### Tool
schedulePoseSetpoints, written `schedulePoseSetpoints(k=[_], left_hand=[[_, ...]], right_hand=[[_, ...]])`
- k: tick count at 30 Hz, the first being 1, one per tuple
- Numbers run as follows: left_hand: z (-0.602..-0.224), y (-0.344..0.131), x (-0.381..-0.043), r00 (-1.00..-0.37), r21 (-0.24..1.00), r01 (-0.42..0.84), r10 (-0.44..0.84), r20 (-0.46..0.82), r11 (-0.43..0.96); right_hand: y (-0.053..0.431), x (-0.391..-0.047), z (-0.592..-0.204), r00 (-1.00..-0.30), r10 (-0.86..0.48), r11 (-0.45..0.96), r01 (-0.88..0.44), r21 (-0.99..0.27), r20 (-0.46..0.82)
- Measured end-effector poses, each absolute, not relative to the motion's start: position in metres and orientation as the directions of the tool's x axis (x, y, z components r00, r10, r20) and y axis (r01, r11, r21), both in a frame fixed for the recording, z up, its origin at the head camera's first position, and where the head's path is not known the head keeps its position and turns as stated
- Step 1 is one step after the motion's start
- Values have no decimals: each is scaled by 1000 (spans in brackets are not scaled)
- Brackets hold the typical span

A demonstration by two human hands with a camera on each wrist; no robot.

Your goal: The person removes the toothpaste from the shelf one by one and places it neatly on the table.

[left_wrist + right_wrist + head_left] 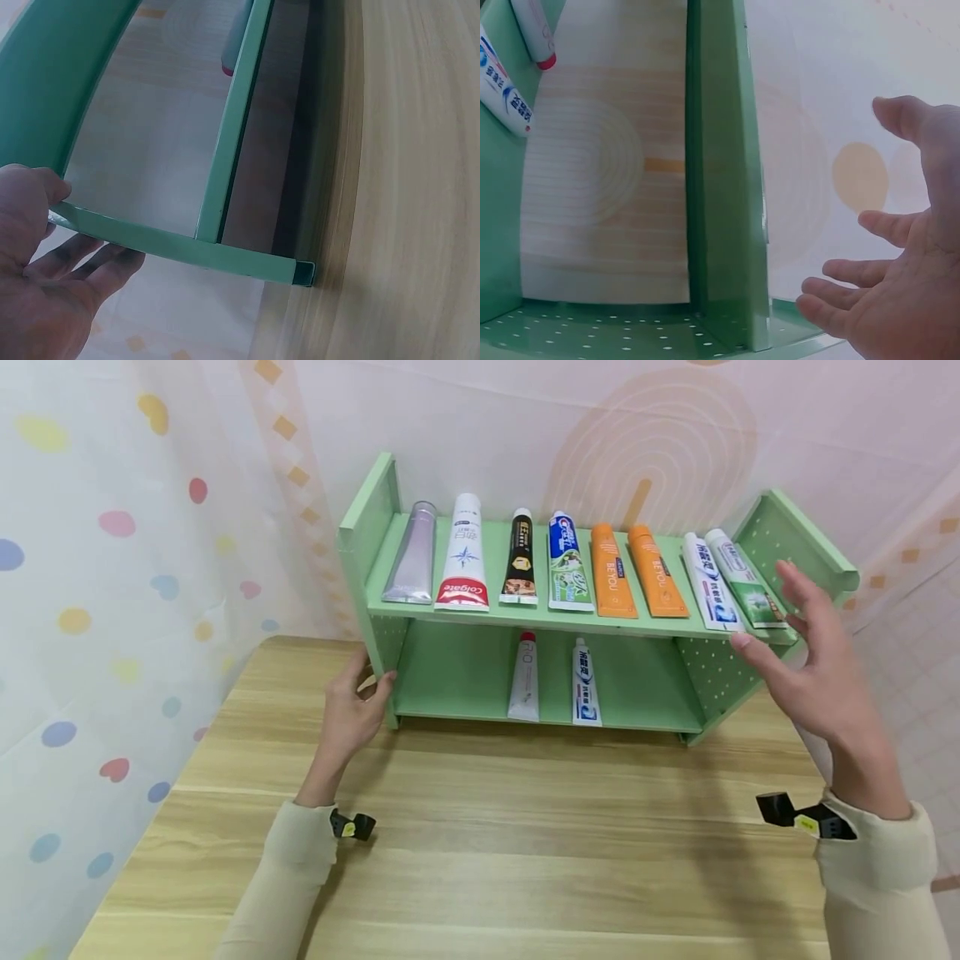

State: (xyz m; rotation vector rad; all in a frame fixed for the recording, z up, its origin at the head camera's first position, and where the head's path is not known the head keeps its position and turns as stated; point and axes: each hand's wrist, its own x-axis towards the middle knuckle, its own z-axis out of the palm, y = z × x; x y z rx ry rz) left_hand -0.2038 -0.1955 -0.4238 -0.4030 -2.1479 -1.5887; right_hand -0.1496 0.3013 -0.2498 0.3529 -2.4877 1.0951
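A green two-tier shelf [465, 670] stands on the wooden table. My left hand [351, 710] grips the front edge of its left side panel, with the thumb on the inner face and fingers on the outer face in the left wrist view. Spread and holding nothing, my right hand [823, 670] hovers at the right end of the upper tier. Nearest to it lie a green-and-white toothpaste tube [748, 583] and a blue-and-white toothpaste tube [711, 583]. Further left on that tier are two orange tubes [613, 572], a Crest tube [568, 564], a black tube [520, 558], a Colgate tube [463, 556] and a silvery tube [415, 556].
On the lower tier lie a pale tube with a red cap [525, 681] and another blue-and-white tube [585, 685]. Bare wooden tabletop [540, 827] extends in front of the shelf. A patterned curtain [480, 418] hangs behind and at the sides.
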Motion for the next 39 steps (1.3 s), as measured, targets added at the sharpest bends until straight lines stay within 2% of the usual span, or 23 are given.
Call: schedulePoseSetpoints(k=[16,28,39], left_hand=[[-423,-195,-204,-853,820,491,-29,521,295],[-426,-195,-205,-849,818,500,-30,528,284],[-426,-196,-204,-860,828,478,-34,509,294]], right_hand=[[306,-169,-216,-945,-58,744,-255,-618,321],[313,-191,-190,-990,-64,783,-128,-608,126],[310,-219,-178,-998,-31,827,6,-563,-57]])
